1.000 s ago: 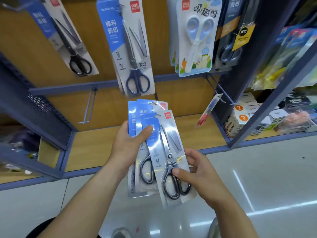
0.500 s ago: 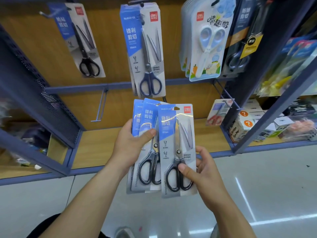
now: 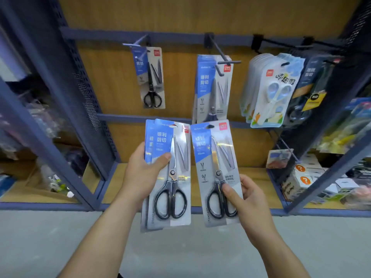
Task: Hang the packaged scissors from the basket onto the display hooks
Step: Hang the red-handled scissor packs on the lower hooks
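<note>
My left hand (image 3: pixel 142 175) grips a small stack of packaged scissors (image 3: pixel 170 177), thumb across the front card. My right hand (image 3: pixel 247 199) pinches a single scissors pack (image 3: pixel 215 157) at its black handles, held upright and apart from the stack. Both packs have blue and silver cards. Above on the wooden back panel, a left hook (image 3: pixel 134 45) carries one pack (image 3: pixel 152 77). A middle hook (image 3: pixel 222 55) juts forward, with several matching packs (image 3: pixel 210 89) hanging from it. The basket is out of sight.
White and blue children's scissors packs (image 3: pixel 275 93) hang to the right, with dark packs (image 3: pixel 311 87) beyond them. A perforated blue side panel (image 3: pixel 88 101) bounds the bay on the left. A wooden shelf (image 3: pixel 251 177) runs below, boxes (image 3: pixel 301 177) at its right end.
My right hand has drawn the front pack away from the stack to the right. The view has tilted upward, bringing the upper hooks and rail into sight.
</note>
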`<state>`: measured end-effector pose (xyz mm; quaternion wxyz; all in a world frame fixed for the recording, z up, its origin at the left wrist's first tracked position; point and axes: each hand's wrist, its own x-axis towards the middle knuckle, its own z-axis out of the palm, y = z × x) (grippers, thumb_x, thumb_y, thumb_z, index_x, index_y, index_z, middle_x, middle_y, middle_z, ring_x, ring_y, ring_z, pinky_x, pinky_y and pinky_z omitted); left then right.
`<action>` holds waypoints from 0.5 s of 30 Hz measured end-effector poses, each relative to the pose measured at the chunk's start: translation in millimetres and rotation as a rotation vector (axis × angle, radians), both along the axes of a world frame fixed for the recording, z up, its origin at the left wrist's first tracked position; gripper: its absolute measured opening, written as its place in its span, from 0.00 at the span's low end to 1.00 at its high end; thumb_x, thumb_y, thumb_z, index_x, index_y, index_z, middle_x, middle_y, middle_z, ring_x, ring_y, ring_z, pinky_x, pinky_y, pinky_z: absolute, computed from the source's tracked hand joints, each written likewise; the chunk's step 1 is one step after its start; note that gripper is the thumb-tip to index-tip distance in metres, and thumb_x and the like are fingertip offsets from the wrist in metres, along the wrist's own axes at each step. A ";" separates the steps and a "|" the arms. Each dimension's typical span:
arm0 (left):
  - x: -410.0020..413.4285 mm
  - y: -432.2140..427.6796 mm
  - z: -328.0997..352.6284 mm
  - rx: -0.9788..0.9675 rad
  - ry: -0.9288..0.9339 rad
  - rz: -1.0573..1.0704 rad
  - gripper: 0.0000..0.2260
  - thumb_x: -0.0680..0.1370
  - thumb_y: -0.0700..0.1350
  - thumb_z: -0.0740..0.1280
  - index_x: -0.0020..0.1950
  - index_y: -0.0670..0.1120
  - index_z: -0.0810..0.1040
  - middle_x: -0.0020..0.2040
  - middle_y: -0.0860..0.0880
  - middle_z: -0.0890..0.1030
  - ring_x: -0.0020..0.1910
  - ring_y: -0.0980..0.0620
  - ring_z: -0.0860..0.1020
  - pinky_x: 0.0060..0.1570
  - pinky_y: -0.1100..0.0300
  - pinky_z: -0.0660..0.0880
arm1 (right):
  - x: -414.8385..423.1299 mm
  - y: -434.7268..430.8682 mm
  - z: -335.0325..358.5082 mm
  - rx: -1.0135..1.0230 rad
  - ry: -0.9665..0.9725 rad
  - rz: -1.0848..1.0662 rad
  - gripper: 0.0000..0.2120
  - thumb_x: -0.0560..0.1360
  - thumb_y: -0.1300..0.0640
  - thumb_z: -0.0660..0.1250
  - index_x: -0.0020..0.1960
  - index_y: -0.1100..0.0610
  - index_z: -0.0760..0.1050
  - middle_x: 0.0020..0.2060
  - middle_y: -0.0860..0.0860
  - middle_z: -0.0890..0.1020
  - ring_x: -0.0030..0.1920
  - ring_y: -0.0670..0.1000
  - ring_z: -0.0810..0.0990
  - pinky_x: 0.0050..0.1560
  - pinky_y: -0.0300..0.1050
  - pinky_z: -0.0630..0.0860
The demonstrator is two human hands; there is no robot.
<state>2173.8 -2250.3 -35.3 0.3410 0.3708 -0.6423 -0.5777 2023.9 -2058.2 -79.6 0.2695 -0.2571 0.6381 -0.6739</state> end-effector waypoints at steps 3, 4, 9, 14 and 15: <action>21.8 -11.4 9.6 -0.013 0.047 0.076 0.09 0.78 0.44 0.74 0.56 0.56 0.81 0.50 0.59 0.87 0.52 0.54 0.85 0.55 0.51 0.79 | 5.9 -26.6 18.4 -0.017 0.081 0.032 0.04 0.79 0.62 0.70 0.53 0.57 0.81 0.45 0.51 0.88 0.43 0.47 0.86 0.41 0.39 0.79; 28.1 -15.1 11.9 -0.014 0.062 0.097 0.09 0.79 0.44 0.73 0.55 0.56 0.81 0.49 0.60 0.87 0.51 0.55 0.85 0.52 0.54 0.79 | 7.5 -35.6 23.9 -0.026 0.108 0.037 0.03 0.79 0.61 0.70 0.51 0.57 0.82 0.42 0.50 0.88 0.41 0.45 0.84 0.40 0.37 0.78; 51.5 -32.2 16.5 -0.020 0.117 0.170 0.08 0.79 0.42 0.73 0.55 0.53 0.81 0.48 0.59 0.87 0.47 0.60 0.84 0.44 0.64 0.76 | 13.8 -78.8 43.9 -0.060 0.156 0.028 0.04 0.80 0.58 0.69 0.52 0.56 0.82 0.41 0.49 0.88 0.40 0.44 0.85 0.38 0.38 0.79; 56.6 -45.7 10.7 0.025 0.143 0.192 0.08 0.78 0.43 0.74 0.55 0.53 0.81 0.49 0.56 0.87 0.49 0.54 0.86 0.50 0.53 0.80 | 12.8 -100.2 42.3 -0.090 0.144 -0.011 0.07 0.82 0.56 0.65 0.54 0.53 0.81 0.46 0.50 0.88 0.46 0.49 0.87 0.45 0.46 0.80; 55.2 -47.6 8.7 0.034 0.148 0.194 0.08 0.78 0.43 0.74 0.55 0.54 0.81 0.49 0.56 0.87 0.48 0.54 0.86 0.50 0.54 0.80 | 11.5 -100.4 39.7 -0.095 0.148 -0.027 0.07 0.81 0.56 0.65 0.55 0.54 0.82 0.47 0.51 0.88 0.47 0.49 0.87 0.46 0.47 0.80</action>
